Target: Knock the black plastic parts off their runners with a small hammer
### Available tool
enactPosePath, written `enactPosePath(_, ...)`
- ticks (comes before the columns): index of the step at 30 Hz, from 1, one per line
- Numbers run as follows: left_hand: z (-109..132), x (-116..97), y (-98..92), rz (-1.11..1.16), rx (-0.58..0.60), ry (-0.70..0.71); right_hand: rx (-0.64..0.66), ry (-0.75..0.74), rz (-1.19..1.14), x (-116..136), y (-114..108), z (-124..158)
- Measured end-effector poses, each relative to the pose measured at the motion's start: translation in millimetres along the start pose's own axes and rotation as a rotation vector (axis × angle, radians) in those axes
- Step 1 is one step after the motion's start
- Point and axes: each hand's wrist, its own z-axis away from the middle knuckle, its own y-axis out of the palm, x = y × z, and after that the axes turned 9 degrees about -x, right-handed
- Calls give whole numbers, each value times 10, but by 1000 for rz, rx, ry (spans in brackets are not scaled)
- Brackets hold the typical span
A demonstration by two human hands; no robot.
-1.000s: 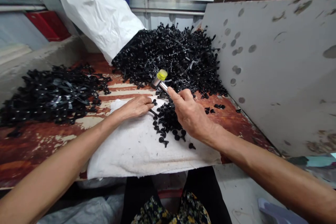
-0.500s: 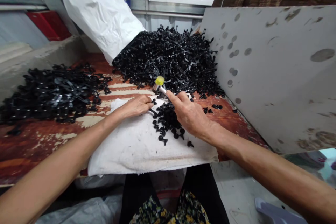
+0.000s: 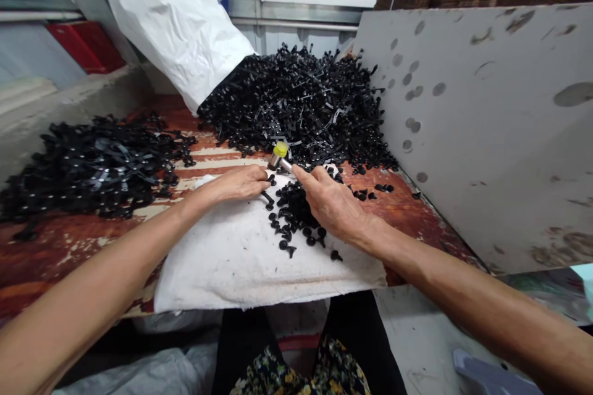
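Observation:
My right hand (image 3: 336,203) is wrapped around the handle of a small mallet (image 3: 280,159) with a yellow face on top and a dark face underneath. The mallet's head is low over the far edge of a white cloth (image 3: 217,265), close to my left fingertips. My left hand (image 3: 245,182) rests at the cloth's upper edge, its fingers pinched on a small black strip-like part (image 3: 267,199) with knobbed ends. Their grip hides some of it. Beside it, loose black round-headed pieces (image 3: 296,203) lie heaped on the cloth, partly behind my right hand.
A large heap of black strips (image 3: 301,105) spills from a white sack (image 3: 176,24) at the back. Another pile of black parts (image 3: 97,166) lies at the left on the worn red tabletop (image 3: 60,265). A stained grey board (image 3: 486,136) stands along the right.
The mallet's head has dropped slightly towards the cloth, with my right hand around its handle. My left hand stays in nearly the same place.

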Motion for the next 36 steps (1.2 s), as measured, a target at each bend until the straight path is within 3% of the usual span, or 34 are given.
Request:
enactPosePath(3, 6, 16, -1, -15, 14, -25, -42, -7, -13, -5, -2, -4)
enactPosePath(7, 11, 9, -3, 60, -2, -1, 20, -75, 6, -27, -7, -38)
enactPosePath(11, 20, 6, -11, 46, 18, -72, -141, 6, -35, -11, -12, -44)
enactPosePath(17, 7, 26, -19, 68, 30, -100, 18, -38, 3, 9, -25, -50)
enactPosePath(21, 5, 40, -42, 99, 41, -125, -139, 32, -38, -8, -57, -62)
enactPosePath(26, -15, 61, -53, 84, 80, -96, 12, -64, -8, -29, -26, -50)
enactPosePath(31, -4, 21, -46, 42, 80, -137, -117, 20, -45, -5, -62, -49)
enactPosePath(36, -8, 3, 6, 63, 47, -124, 20, -82, -24, -26, -73, -70)
